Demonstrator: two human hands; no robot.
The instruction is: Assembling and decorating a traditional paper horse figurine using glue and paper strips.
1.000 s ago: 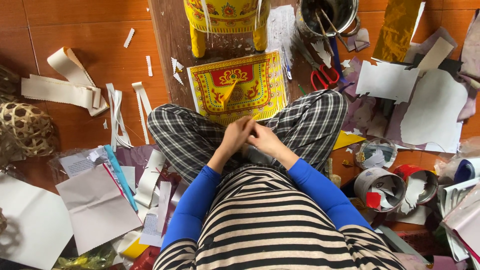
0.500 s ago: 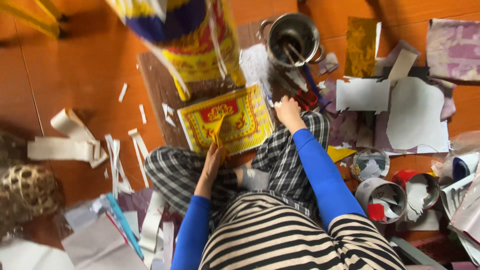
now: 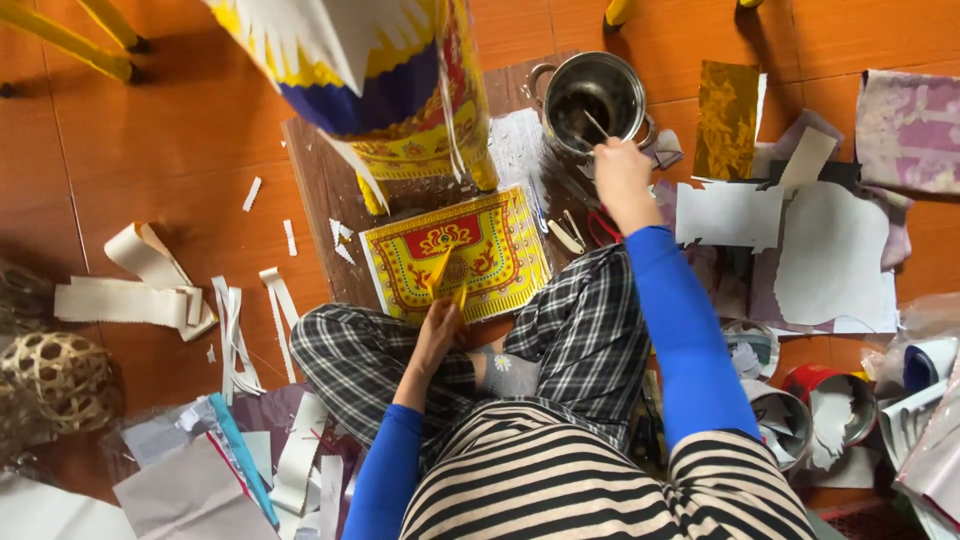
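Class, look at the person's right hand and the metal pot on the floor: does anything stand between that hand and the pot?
Nothing visible does. The right hand is already at the near rim of the metal pot, holding a thin stick that reaches into it. The red scissors lie nearer the person, under the forearm, not between hand and pot.

You have one metal pot (image 3: 594, 100), one patterned yellow and red sheet (image 3: 456, 255), one woven basket (image 3: 45, 378), two yellow legs (image 3: 75, 35) at top left, and two hands, left (image 3: 437, 332) and right (image 3: 622, 176), in view.
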